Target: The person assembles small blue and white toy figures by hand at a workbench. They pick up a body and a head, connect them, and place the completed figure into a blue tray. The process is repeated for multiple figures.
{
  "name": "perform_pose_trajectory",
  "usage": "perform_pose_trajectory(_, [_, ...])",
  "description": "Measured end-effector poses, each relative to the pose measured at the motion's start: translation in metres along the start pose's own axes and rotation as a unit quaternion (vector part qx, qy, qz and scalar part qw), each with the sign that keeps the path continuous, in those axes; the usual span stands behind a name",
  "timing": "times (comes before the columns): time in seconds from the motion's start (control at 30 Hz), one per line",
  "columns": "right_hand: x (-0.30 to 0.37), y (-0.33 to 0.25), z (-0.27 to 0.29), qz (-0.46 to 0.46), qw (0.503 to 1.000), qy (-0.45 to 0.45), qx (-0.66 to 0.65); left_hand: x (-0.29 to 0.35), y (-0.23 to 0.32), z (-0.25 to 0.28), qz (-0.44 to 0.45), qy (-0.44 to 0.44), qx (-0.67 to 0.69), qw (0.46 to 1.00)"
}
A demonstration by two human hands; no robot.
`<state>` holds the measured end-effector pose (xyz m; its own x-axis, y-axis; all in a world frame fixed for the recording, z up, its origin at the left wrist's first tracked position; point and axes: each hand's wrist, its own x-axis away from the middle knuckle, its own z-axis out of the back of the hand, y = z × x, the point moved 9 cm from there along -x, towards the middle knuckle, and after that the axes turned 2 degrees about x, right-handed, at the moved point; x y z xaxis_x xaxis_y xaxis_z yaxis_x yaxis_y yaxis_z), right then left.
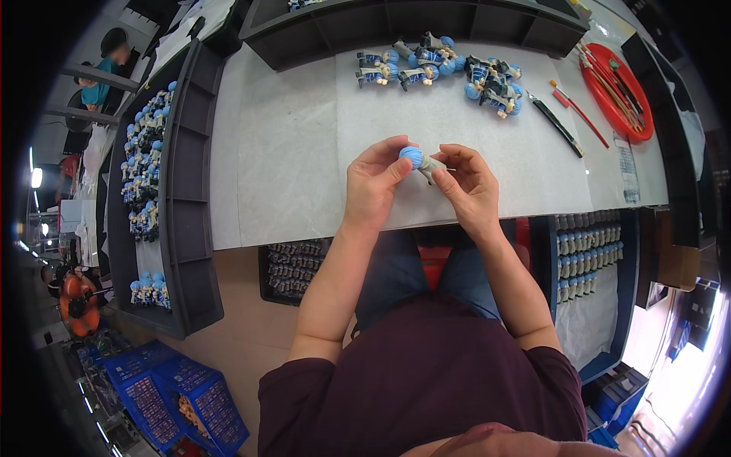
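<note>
A small figurine (pixel 412 155) with a pale blue head and a greyish-beige body is held above the white-covered worktable (pixel 289 152). My left hand (pixel 371 184) pinches its head between thumb and fingers. My right hand (pixel 474 189) closes on the body end with thumb and curled fingers, partly hiding the lower part. Farther back on the table lie two loose heaps of blue-haired figurines, a left heap (pixel 419 62) and a right heap (pixel 495 85), painted in blue, white and black.
A dark divided tray (pixel 335 38) stands along the back. On the left, another dark tray (pixel 190 167) holds several figurines. A knife-like black tool (pixel 554 126), a red brush (pixel 585 119) and a red dish (pixel 643 126) of brushes lie right. A blue tray (pixel 628 305) holds rows of figurines.
</note>
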<state>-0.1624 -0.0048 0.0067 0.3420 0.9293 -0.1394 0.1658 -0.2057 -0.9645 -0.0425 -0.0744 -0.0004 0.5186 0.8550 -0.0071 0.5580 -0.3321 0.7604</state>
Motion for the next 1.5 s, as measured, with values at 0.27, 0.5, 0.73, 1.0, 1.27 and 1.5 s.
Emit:
perform_pose_trajectory(0.27, [-0.001,0.0,-0.001,0.006,1.0,-0.02,0.012,0.002,0.0,-0.004,0.0,-0.017,-0.02,1.0])
perform_pose_trajectory(0.5, [0.001,-0.006,-0.004,-0.006,0.999,-0.037,-0.009,0.001,0.0,0.001,-0.013,0.004,-0.006,1.0])
perform_pose_trajectory(0.73, [0.001,-0.007,-0.003,-0.015,0.999,-0.028,-0.008,0.001,0.0,0.002,-0.011,0.017,-0.014,1.0])
perform_pose_trajectory(1.0, [0.0,-0.004,0.004,-0.004,1.0,0.002,-0.016,0.002,0.0,-0.002,-0.016,0.007,-0.06,0.998])
perform_pose_trajectory(1.27, [0.001,-0.007,0.004,0.004,1.0,0.011,-0.027,0.004,0.002,-0.007,-0.02,-0.005,-0.086,0.996])
perform_pose_trajectory(1.5, [0.001,-0.007,0.009,-0.001,0.999,0.03,-0.042,0.009,0.006,-0.023,-0.037,-0.004,-0.199,0.979])
